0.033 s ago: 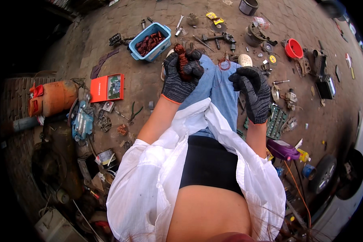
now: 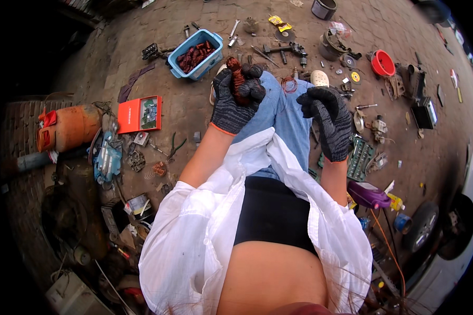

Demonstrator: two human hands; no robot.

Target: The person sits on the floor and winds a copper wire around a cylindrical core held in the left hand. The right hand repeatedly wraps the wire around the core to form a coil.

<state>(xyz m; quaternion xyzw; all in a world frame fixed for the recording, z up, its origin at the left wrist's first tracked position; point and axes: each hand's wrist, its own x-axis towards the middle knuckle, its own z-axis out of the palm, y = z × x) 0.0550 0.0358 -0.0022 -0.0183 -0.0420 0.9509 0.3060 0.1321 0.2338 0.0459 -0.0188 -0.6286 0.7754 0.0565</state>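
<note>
My left hand [image 2: 235,102], in a dark grey knit glove with an orange cuff, is closed around a bundle of reddish-brown copper wire [image 2: 237,79]. The bundle is wound tightly and stands up past the fingers. My right hand [image 2: 328,115], gloved the same way, is held over my right thigh with its fingers curled together. Whatever is in those fingers, if anything, is hidden. Between the hands, a loose loop of thin copper wire [image 2: 289,83] shows above my jeans. Beyond my left hand, a light blue plastic bin [image 2: 215,41] holds several similar copper bundles [image 2: 195,56].
Brick paving is strewn with tools and parts. An orange-red box [image 2: 133,114], pliers [image 2: 176,146] and an orange gas cylinder [image 2: 71,127] lie left. A wrench [image 2: 234,29] lies ahead. Rightward are a red bowl [image 2: 383,63], a green socket tray [image 2: 360,157] and a purple device [image 2: 369,195].
My right hand has shifted very slightly to the left, and the loose wire loop has moved a little left too. My left hand keeps its hold on the copper wire bundle.
</note>
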